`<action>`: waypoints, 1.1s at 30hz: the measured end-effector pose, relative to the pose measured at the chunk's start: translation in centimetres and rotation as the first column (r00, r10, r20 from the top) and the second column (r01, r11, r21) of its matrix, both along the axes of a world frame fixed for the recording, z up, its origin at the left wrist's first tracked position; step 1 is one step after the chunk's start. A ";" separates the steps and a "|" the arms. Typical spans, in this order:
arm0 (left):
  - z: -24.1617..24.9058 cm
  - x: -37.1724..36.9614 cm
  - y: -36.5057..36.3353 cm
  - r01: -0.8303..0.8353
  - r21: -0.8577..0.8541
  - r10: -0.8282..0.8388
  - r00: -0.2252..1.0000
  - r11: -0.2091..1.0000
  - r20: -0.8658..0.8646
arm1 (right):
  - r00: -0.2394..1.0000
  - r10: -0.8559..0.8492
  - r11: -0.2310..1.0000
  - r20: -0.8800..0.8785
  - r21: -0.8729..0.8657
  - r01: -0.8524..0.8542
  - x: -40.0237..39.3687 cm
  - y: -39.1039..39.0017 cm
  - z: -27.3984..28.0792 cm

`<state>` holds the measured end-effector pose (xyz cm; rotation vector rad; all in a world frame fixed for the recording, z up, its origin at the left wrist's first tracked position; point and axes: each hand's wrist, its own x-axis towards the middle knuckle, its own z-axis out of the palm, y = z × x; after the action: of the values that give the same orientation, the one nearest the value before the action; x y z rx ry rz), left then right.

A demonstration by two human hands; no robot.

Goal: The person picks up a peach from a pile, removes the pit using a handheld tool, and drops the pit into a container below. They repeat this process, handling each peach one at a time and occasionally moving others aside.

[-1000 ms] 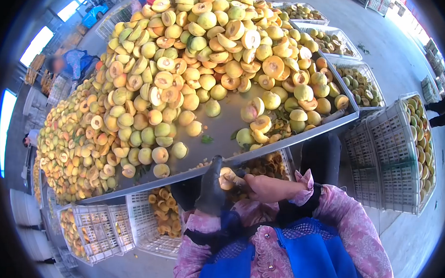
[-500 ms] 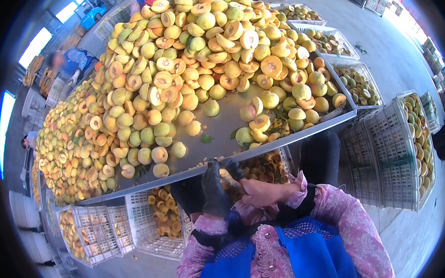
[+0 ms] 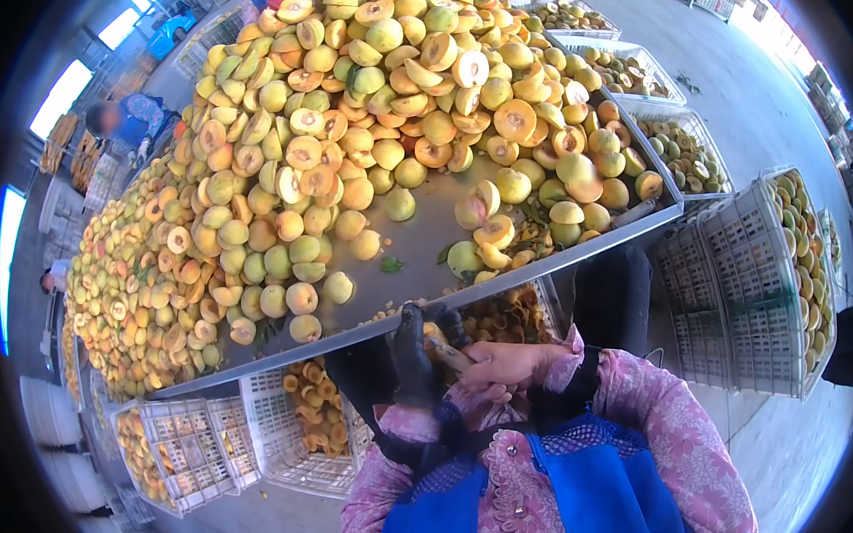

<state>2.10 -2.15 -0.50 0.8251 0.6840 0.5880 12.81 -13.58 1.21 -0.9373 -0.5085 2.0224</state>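
Just below the near rim of the metal table [image 3: 539, 268], my left hand [image 3: 416, 353] in a dark glove is closed around a yellow fruit piece [image 3: 433, 334]. Bare and with its fingers curled, my right hand [image 3: 503, 366] meets it from the right and grips a small tool [image 3: 452, 355], whose pale end touches the fruit; its shape is partly hidden. A large heap of halved yellow-green fruit [image 3: 308, 159] covers much of the table above my hands. A green leaf [image 3: 391, 264] lies on the bare metal.
Below the table edge stand white crates [image 3: 293, 459] holding fruit halves. More filled crates [image 3: 680, 148] line the right side, with a tall crate stack [image 3: 740, 287] nearer. Across the heap at the upper left, a person in blue [image 3: 136, 120] is at the table.
The view has shifted slightly. My right fingers have opened out a little beneath the tool, and the two hands stay together at the fruit piece.
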 end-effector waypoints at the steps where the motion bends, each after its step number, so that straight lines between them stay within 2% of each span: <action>1: -0.4 0.0 0.2 0.008 -0.080 -0.008 1.000 0.997 -0.005 | 0.997 -0.015 1.000 -0.077 -0.021 0.013 0.0 -0.1 -0.1; 2: -0.7 -0.3 0.2 0.008 -0.082 -0.008 1.000 0.997 -0.004 | 0.997 -0.015 1.000 -0.076 -0.022 0.013 0.2 -0.1 -0.1; 4: 0.5 -0.5 -0.2 0.182 0.311 -0.162 0.983 0.933 -0.088 | 0.944 0.131 0.989 0.304 0.021 -0.144 0.5 -0.2 0.1; 5: 0.3 -0.6 -0.2 0.183 0.310 -0.163 0.983 0.933 -0.089 | 0.944 0.130 0.990 0.302 0.021 -0.143 0.5 -0.2 0.0; 7: -0.3 -0.5 -0.1 0.287 0.469 -0.224 0.957 0.835 -0.186 | 0.893 0.130 0.989 0.431 0.005 -0.147 0.4 -0.2 -0.3; 8: -0.4 -0.5 -0.1 0.289 0.469 -0.227 0.956 0.834 -0.185 | 0.893 0.128 0.990 0.431 0.005 -0.144 0.4 -0.3 -1.0; 9: -0.1 -0.3 0.0 0.209 0.132 -0.200 0.977 0.969 -0.076 | 0.965 0.110 0.994 0.238 -0.028 -0.106 0.2 -0.4 -1.6; 10: 0.1 -0.1 0.0 0.132 -0.232 -0.132 0.991 0.964 0.015 | 0.996 0.080 0.995 0.036 -0.067 -0.078 0.1 -0.5 -2.0; 11: 0.3 0.0 -0.1 0.131 -0.232 -0.131 0.991 0.964 0.014 | 0.996 0.081 0.995 0.035 -0.067 -0.078 0.1 -0.8 -2.3; 13: 0.6 0.3 -0.5 0.056 -0.279 -0.040 0.997 0.959 0.063 | 0.985 -0.009 0.999 -0.172 -0.045 0.001 0.0 -1.0 -2.0; 17: -0.5 0.5 -0.6 0.062 -0.230 -0.053 0.998 0.971 0.045 | 0.957 0.018 0.999 -0.289 -0.027 -0.027 0.7 -1.3 -2.3; 19: 0.4 0.8 -1.1 0.030 -0.144 -0.036 0.999 0.989 -0.035 | 0.988 0.096 0.992 -0.125 0.089 -0.085 1.2 -1.4 -2.4; 20: 0.7 0.8 -1.1 0.031 -0.145 -0.036 0.999 0.989 -0.035 | 0.988 0.095 0.992 -0.125 0.088 -0.085 1.3 -1.4 -2.4; 22: 1.2 0.6 -1.2 0.034 -0.189 -0.048 0.997 0.981 -0.067 | 0.954 0.121 0.973 0.273 0.155 -0.168 1.4 -1.3 -2.6; 23: 1.0 0.4 -1.2 0.034 -0.191 -0.048 0.996 0.981 -0.069 | 0.955 0.122 0.974 0.271 0.153 -0.167 1.2 -1.3 -2.7; 25: 0.6 0.0 -1.0 0.185 -0.116 -0.196 0.977 0.976 -0.083 | 0.813 0.078 0.959 0.577 0.179 -0.219 0.9 -1.3 -3.0; 29: -2.5 -0.8 -0.7 0.259 -0.123 -0.272 0.957 0.958 -0.104 | 0.812 0.097 0.919 0.575 0.262 -0.295 0.9 -1.6 -4.2; 31: -1.9 -0.9 -0.6 0.279 -0.200 -0.297 0.952 0.939 -0.069 | 0.952 0.228 0.970 0.203 0.041 -0.241 1.5 -1.6 -2.6; 32: -4.2 -1.4 -0.6 0.276 -0.201 -0.295 0.953 0.940 -0.070 | 0.952 0.230 0.969 0.201 0.042 -0.243 1.4 -1.8 -2.7; 33: -8.3 -2.2 -0.4 0.236 0.016 -0.229 0.956 0.972 -0.183 | 0.968 0.204 0.976 0.145 0.051 -0.213 1.5 -2.0 -2.7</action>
<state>-0.08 -2.57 -8.83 0.9864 0.7292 0.3163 14.26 -15.57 -1.53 -1.0244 -0.7745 2.1217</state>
